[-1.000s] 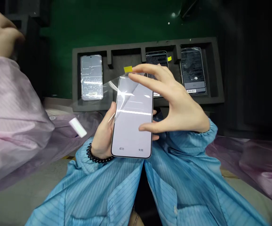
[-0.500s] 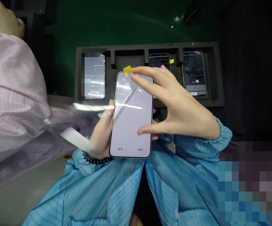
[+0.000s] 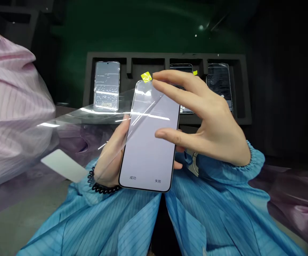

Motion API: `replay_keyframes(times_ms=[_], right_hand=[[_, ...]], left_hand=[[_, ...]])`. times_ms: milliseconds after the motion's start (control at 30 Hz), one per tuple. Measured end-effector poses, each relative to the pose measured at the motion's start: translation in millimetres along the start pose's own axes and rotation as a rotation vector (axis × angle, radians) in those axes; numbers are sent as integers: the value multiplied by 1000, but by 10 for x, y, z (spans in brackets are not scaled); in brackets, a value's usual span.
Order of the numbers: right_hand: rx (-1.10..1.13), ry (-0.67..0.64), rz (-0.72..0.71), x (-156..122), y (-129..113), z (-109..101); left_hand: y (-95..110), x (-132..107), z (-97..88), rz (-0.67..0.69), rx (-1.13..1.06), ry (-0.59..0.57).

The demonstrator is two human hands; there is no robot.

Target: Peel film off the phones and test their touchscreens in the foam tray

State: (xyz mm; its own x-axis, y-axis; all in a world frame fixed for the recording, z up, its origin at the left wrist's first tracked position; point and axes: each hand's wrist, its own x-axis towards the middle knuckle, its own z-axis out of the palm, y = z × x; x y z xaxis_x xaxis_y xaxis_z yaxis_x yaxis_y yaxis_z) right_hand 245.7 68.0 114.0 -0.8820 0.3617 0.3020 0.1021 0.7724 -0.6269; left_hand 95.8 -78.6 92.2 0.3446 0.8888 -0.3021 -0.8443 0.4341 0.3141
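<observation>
My left hand [image 3: 113,153] is wrapped round a smartphone [image 3: 148,153], thumb along its left edge and fingertips showing at the right edge. The phone is tilted slightly, its pale screen lit, with a line of characters at each bottom corner. A clear film [image 3: 76,119] stretches from over the phone's upper part out to the left, carrying a white strip [image 3: 63,165]. A yellow tab [image 3: 146,77] sticks up at the phone's top edge. Over the screen's right side my right hand [image 3: 202,103] is open, thumb apart, its index and middle fingertips close beside the tab.
Beyond the phone lies a black compartment tray [image 3: 167,56] on a green surface [image 3: 143,28]. It holds a phone on the left [image 3: 106,85] and two more towards the right, partly behind my hand. A person's pink striped sleeve [image 3: 12,96] is close at left.
The phone has come slightly nearer and tilted a little more. The film's loose part has spread out to the left, its white strip shifting left and down. My right hand stays near the tab.
</observation>
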Motion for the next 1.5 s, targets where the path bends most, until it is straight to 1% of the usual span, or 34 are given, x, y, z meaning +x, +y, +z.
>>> replay_keyframes(times_ms=[67,200,367,433,467,500,533,600,667,700,767,833,900,967,1033,1100,1167,1200,1233,1267,1300,1333,1367,1400,1433,1500], right_hand=[[3,19,11,-2,-7,1],[26,31,14,-13,-10,3],[47,25,34,-4,-21,-7],[93,19,57,20,-29,8],[139,43,74,32,-31,22],[198,103,92,40,-28,40],[258,200,109,39,-19,60],[339,483,145,-1,40,100],[311,730,198,-101,174,133],[275,792,219,-170,271,144],[229,739,327,-326,501,162],[141,751,401,-479,728,179],[71,752,486,-601,902,202],[16,766,535,-677,1006,228],[-6,792,555,-714,1055,253],[-24,804,567,-730,1075,276],[-53,806,572,-739,1086,295],[-71,805,571,-743,1090,304],[-89,802,569,-747,1093,311],[-106,798,564,-749,1095,316],[-123,794,558,-752,1096,320],[-138,791,555,-754,1097,321],[-149,786,552,-757,1097,320],[-157,781,548,-762,1098,318],[-164,776,544,-768,1101,314],[-174,767,543,-783,1111,304]], left_hand=[[-2,0,2,-5,-4,-22],[-4,0,11,-14,5,-22],[-18,6,24,26,-12,-27],[-36,16,24,10,-29,-30],[-45,22,21,4,-37,-23],[-50,29,14,11,-45,-8],[-49,37,-1,29,-49,13],[-6,56,-61,75,-40,66],[112,87,-168,116,-1,136],[200,112,-233,128,29,182],[411,195,-364,164,101,280],[612,337,-465,228,200,356],[742,531,-518,331,333,402],[784,732,-527,388,509,404],[773,877,-519,397,687,382],[763,917,-531,434,823,386],[791,861,-588,523,965,428],[821,813,-634,581,1090,467],[858,765,-692,638,1267,525],[899,724,-756,673,1510,609],[940,697,-824,673,1748,704],[978,684,-888,645,1948,800],[1011,684,-943,604,2081,884],[1040,694,-984,569,2125,948],[1065,708,-1006,555,2123,991],[1112,726,-993,597,2070,1046]])
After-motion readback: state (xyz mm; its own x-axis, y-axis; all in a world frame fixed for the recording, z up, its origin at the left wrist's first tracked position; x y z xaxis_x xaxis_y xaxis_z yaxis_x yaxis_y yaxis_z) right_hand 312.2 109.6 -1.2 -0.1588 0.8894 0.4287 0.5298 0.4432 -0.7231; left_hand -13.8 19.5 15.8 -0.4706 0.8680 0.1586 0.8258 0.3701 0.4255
